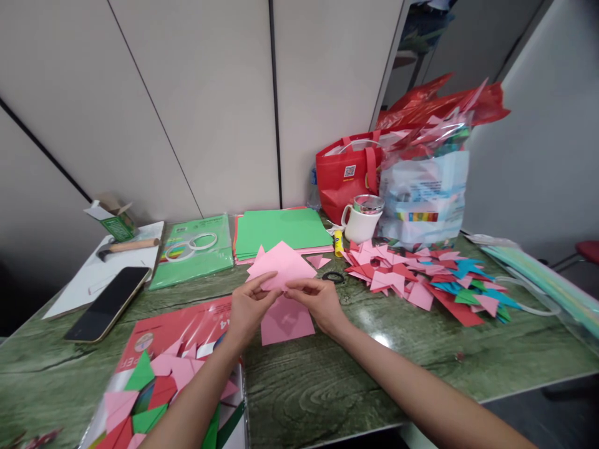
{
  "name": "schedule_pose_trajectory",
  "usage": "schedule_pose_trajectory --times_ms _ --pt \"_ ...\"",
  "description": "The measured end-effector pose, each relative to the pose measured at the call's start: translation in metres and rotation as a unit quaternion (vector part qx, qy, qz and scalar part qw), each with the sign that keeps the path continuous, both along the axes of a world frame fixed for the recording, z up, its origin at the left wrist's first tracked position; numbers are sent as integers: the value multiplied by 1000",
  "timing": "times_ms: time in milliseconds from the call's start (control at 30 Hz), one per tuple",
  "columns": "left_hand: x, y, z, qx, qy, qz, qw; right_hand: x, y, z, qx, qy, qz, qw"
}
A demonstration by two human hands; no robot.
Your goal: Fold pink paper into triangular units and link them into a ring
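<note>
Pink paper (pixel 282 265) held up above the green table (pixel 327 386), folded into an angular shape, just this side of the green paper stack (pixel 283 231); left hand (pixel 248 312) pinching its lower left edge, fingers closed on the sheet; right hand (pixel 321 302) pinching its lower edge at centre, thumb and fingertips clamped on the same sheet; second pink square (pixel 286 321) flat on the table, directly below the hands, well short of the green paper stack; black phone (pixel 108 304) far left of the stack, face up; white mug (pixel 361 221) just right of the stack, yellow glue stick (pixel 338 243) at the stack's right corner; heap of folded triangles (pixel 421 280), mostly pink, some red and blue, farther right; red bag (pixel 346 174) behind the mug.
</note>
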State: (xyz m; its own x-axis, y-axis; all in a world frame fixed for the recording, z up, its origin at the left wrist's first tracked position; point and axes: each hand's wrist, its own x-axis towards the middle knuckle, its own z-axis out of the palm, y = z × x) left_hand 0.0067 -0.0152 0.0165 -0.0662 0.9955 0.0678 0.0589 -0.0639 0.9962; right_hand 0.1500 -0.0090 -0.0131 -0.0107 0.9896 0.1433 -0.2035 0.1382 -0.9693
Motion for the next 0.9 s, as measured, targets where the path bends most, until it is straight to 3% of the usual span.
schedule_pose_trajectory --times_ms 100,333,467,633,733,900 --pt "1 -1 -1 -5 -27 -16 1000 -1 0 0 -21 26 7 999" --pt "0 2 -5 1 -186 -80 979 1 2 4 -47 94 15 994" --pt "-5 5 -1 13 -118 -40 992 1 3 3 -40 112 38 992" --pt "-9 7 3 33 -32 -22 999 6 8 2 -26 78 -24 996" --pt "-9 7 3 28 -30 -36 999 9 10 3 -16 61 -32 997" --pt "-9 9 3 65 -80 12 995 8 6 2 10 -17 17 1000"
